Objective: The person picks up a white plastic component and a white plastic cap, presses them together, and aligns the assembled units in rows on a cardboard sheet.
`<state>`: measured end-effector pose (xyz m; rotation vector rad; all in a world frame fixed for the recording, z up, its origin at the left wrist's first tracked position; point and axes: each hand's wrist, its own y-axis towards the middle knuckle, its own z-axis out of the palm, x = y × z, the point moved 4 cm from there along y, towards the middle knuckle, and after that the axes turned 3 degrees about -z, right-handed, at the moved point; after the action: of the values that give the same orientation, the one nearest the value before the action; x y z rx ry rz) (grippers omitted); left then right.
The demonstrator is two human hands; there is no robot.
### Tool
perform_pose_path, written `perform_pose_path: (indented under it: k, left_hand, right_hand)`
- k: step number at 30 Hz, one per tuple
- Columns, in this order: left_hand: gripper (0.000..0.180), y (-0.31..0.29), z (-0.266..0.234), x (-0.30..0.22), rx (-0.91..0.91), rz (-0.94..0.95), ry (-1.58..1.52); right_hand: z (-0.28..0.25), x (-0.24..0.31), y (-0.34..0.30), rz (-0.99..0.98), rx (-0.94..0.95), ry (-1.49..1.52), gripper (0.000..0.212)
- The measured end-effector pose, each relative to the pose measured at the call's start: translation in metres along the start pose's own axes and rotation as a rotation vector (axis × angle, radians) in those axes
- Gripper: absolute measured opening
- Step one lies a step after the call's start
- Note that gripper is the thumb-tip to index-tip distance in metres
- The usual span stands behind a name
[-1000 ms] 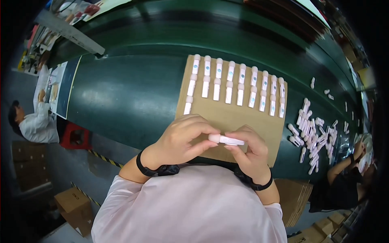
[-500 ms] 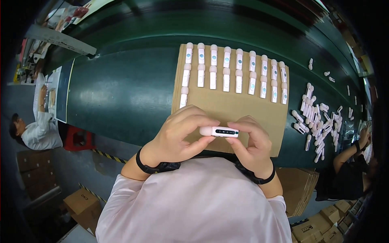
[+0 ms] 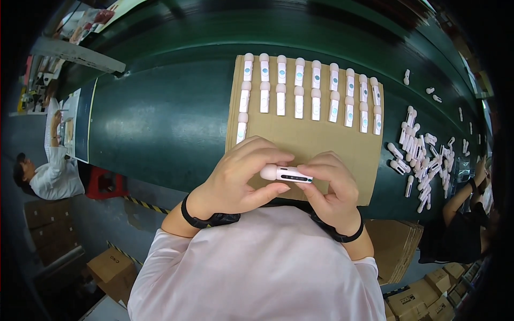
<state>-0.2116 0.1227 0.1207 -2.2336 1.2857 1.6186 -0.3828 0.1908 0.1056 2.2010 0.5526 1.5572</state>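
Note:
Close to my body, over the cardboard's near edge, is a small pale-pink device point(image 3: 289, 173) with a rounded soft-looking head and a dark strip along its side. It lies roughly level, head to the left. My right hand point(image 3: 334, 184) pinches its straight end between thumb and fingers. Around the head end curve the thumb and fingers of my left hand point(image 3: 235, 174); exact contact there is hard to see. Beyond my hands, similar devices point(image 3: 281, 99) lie in two full rows on a flat cardboard sheet point(image 3: 300, 134), with one more device point(image 3: 242, 127) starting a third row at the left.
A loose heap of the same devices point(image 3: 420, 155) lies on the green table point(image 3: 155, 128) right of the cardboard. One person point(image 3: 48, 174) sits at the far left near a red stool point(image 3: 104, 182); another person's arm point(image 3: 463, 200) shows at right. Cartons point(image 3: 110, 265) stand on the floor.
The device in my hands has turned slightly about its length and tilted, its straight end now lower. My left thumb has shifted a little away from its lower edge.

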Motion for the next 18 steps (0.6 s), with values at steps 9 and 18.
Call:
perform_pose_path:
  k: [9,18]
  left_hand:
    - [0.028,0.000,0.007,0.004,0.015,-0.002,-0.015]
    - [0.030,-0.005,0.006,0.014,-0.022,0.006,0.052]
  right_hand:
    - [0.000,-0.003,-0.004,0.111,-0.061,0.086,0.027]
    - [0.011,0.010,0.014,0.030,0.033,-0.036,0.029]
